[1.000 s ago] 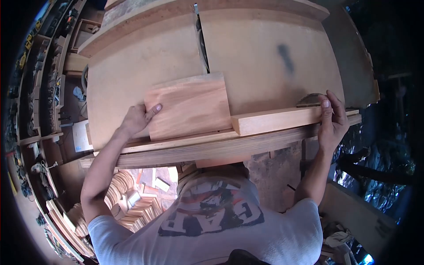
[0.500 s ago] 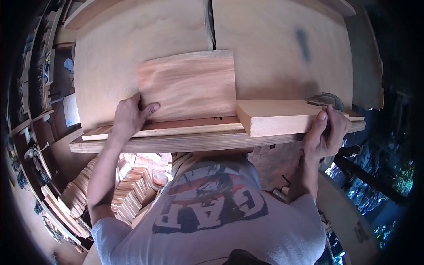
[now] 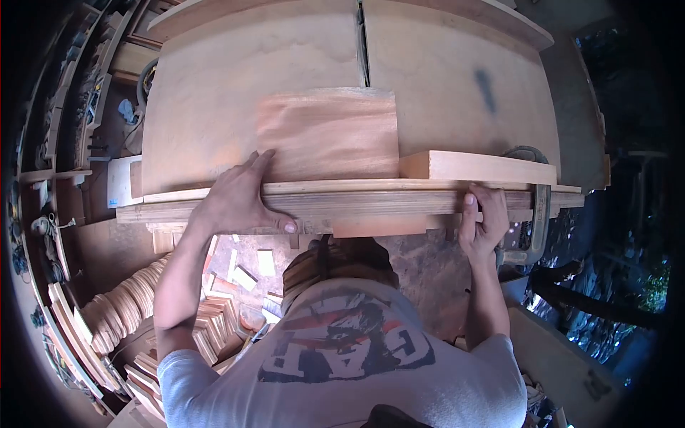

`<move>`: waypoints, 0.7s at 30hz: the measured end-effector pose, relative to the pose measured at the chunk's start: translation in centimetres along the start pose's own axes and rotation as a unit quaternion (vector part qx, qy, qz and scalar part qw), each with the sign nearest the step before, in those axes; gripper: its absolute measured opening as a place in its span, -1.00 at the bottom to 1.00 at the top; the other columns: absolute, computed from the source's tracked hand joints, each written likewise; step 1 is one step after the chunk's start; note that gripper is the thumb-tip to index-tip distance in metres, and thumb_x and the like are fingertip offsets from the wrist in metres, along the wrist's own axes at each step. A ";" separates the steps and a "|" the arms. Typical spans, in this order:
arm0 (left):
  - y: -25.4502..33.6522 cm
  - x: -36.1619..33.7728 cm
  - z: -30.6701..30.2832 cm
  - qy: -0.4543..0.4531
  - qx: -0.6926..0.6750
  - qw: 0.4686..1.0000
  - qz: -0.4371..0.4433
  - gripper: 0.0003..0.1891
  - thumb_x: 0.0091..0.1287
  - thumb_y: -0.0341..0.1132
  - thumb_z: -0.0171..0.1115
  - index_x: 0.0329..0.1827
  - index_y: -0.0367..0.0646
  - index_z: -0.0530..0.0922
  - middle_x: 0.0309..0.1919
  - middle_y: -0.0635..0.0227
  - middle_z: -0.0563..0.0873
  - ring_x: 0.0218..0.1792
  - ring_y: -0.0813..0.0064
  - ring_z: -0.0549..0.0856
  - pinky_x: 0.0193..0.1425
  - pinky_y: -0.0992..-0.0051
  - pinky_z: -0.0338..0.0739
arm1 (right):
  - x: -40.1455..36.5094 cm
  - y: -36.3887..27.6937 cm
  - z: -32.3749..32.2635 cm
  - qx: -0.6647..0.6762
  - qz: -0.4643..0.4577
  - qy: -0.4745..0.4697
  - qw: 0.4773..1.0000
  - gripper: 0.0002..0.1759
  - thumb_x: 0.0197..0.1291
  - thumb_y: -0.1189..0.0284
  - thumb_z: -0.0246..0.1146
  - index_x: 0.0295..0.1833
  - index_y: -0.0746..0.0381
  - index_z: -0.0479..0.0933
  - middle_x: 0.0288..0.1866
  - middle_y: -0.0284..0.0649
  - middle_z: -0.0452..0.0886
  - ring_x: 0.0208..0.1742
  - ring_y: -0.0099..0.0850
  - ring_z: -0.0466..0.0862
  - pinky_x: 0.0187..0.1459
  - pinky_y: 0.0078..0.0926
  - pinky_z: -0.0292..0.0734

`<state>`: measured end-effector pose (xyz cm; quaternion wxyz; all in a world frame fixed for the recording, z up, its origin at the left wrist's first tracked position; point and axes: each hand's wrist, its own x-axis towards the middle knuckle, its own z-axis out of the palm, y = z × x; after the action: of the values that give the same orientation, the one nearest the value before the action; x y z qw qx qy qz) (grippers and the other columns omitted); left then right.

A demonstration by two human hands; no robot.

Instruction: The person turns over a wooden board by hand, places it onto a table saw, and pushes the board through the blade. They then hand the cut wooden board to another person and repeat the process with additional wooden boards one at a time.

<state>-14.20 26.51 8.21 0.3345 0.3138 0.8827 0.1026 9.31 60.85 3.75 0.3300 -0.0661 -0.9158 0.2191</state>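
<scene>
My left hand [image 3: 239, 196] lies over the front edge of the wooden bench top [image 3: 207, 128]. Its fingers reach the lower left corner of a thin reddish wood sheet [image 3: 328, 135], and the thumb is spread along the front edge. My right hand [image 3: 486, 217] is curled against the front edge strip [image 3: 399, 203], below a thick pale wood block [image 3: 492, 168]. Whether anything is inside its fingers is hidden. A metal C-clamp [image 3: 539, 221] grips the bench edge just right of that hand, its upper arm behind the block.
A raised wooden rail [image 3: 471, 16] runs along the far side. Shelves with tools [image 3: 53, 178] stand at left. Stacked curved wood pieces [image 3: 125, 296] and scattered offcuts [image 3: 246, 277] lie below the bench. A reddish board [image 3: 378, 227] shows under the front edge.
My left hand has shifted from the sheet's side to the front edge, thumb now outside it. My right hand has moved left, away from the clamp. The block now sits more parallel to the edge.
</scene>
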 end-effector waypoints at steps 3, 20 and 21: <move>0.8 -0.9 -0.4 -0.028 0.054 0.998 0.012 0.32 -0.11 0.09 0.75 0.66 -0.42 0.21 0.45 -0.35 0.49 0.46 -0.20 0.54 0.59 0.13 0.45 | 0.3 0.3 0.7 -0.042 -0.029 0.017 0.999 -0.97 0.38 0.57 0.32 -0.15 0.27 0.67 -0.27 -0.19 0.73 -0.29 -0.17 0.61 -0.17 -0.24 0.51; 0.2 -0.3 0.5 -0.026 0.048 0.997 0.058 -0.06 -0.05 -0.35 0.60 0.52 -0.28 0.44 0.40 -0.17 0.59 0.27 -0.14 0.69 0.46 0.15 0.58 | -0.6 2.3 2.6 -0.109 -0.064 0.089 0.988 -0.96 0.16 0.48 0.35 -0.33 0.13 0.62 -0.45 -0.30 0.54 -0.39 -0.23 0.51 -0.17 -0.24 0.34; -0.2 -0.1 0.5 -0.031 0.038 0.996 0.068 -0.07 -0.05 -0.36 0.59 0.52 -0.29 0.45 0.35 -0.18 0.63 0.25 -0.14 0.70 0.45 0.16 0.59 | -0.5 2.3 2.6 -0.110 -0.064 0.091 0.988 -0.96 0.15 0.48 0.35 -0.34 0.13 0.62 -0.45 -0.30 0.54 -0.39 -0.22 0.51 -0.18 -0.24 0.33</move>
<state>-13.91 26.30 7.84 0.3417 0.3885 0.8518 0.0819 7.97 61.84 0.65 0.4158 -0.0634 -0.9029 0.0883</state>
